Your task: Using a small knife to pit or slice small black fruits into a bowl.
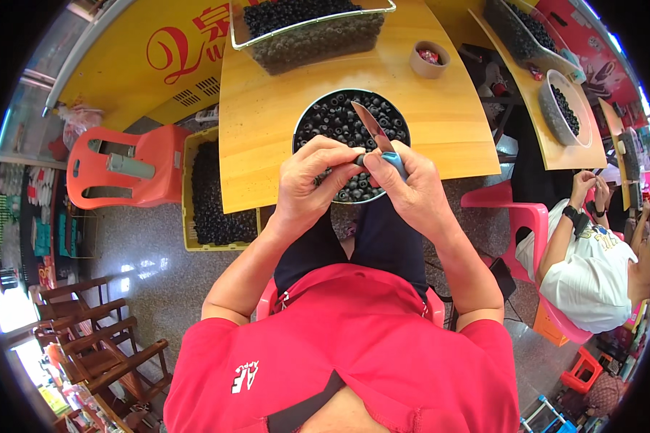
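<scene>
Small dark fruit (359, 159) pinched in left hand (312, 182) fingertips, just above the near rim of a round bowl (301, 124) of the same fruit on the wooden table (267, 123). Right hand (410, 189) grips blue-handled knife (380, 136), blade pointing up over bowl. Yellow crate (188, 155) of fruit beside table, left.

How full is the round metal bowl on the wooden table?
Nearly full: the round metal bowl holds small dark round fruits heaped close to its rim, partly hidden by both hands.
</scene>
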Demonstrator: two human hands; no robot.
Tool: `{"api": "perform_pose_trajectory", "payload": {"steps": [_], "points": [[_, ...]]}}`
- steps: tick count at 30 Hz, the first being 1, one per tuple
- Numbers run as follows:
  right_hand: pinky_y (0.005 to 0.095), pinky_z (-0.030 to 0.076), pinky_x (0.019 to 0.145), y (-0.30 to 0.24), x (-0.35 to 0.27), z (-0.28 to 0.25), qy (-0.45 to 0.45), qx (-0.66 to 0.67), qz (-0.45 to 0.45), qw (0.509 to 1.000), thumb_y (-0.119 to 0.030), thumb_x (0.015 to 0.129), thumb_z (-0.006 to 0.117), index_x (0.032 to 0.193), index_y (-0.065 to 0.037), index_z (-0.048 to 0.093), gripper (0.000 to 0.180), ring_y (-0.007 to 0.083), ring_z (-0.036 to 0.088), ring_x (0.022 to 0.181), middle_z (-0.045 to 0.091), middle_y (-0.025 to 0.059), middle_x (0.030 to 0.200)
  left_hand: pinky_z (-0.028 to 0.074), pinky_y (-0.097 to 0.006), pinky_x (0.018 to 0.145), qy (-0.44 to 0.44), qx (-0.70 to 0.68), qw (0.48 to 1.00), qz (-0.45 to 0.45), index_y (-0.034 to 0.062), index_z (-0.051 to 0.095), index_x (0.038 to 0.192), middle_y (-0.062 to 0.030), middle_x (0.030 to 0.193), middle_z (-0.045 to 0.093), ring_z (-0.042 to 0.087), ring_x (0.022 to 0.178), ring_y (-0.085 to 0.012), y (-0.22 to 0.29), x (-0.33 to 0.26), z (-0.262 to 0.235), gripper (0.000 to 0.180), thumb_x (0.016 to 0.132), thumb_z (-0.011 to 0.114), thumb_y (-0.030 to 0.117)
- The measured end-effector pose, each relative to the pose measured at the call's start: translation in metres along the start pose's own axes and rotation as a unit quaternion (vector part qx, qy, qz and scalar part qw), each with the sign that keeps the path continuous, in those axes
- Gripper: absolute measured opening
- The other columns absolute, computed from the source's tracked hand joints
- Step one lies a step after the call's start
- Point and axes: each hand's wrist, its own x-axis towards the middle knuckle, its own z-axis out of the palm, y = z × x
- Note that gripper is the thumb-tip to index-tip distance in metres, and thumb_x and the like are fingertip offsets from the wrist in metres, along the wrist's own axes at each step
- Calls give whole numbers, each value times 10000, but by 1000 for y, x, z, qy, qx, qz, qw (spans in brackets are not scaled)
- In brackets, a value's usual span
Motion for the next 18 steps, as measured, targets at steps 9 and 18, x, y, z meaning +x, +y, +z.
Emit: {"api": "perform_pose_trajectory", "payload": {"steps": [9,18], "points": [[207,413,596,-4,1,4,-71,137,75,985,-313,983,541,987,-12,615,311,52,517,676,568,-25,756,482,-249,742,3,-191,971,-142,-26,619,1017,-77,953,596,578,822,-133,7,-3,-3,148,874,647,1],[327,463,533,-2,2,5,55,-286,-273,917,-99,859,668,1016,-49,605,177,244,586,597,606,119,794,486,-216,750,15,-332,927,-174,17,584,1063,-23,1004,575,567,871,-81,-3,-8,1,142,931,601,66]]}}
